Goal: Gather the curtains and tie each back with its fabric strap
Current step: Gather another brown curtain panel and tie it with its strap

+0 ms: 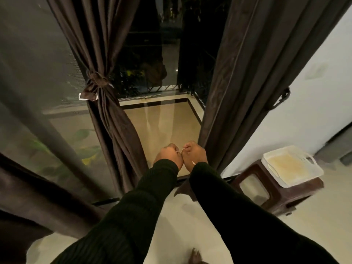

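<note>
Slippage is the risk; the right curtain hangs loose by curled hands, left and right, whose grip cannot be told; the left curtain is tied by its strap.

I find no text, label, brand, number or sign that I can read anywhere in this view; the small pale tag on the tied strap at centre left of the frame shows no legible print; the white tray at lower right bears no marking that I can make out.
</note>
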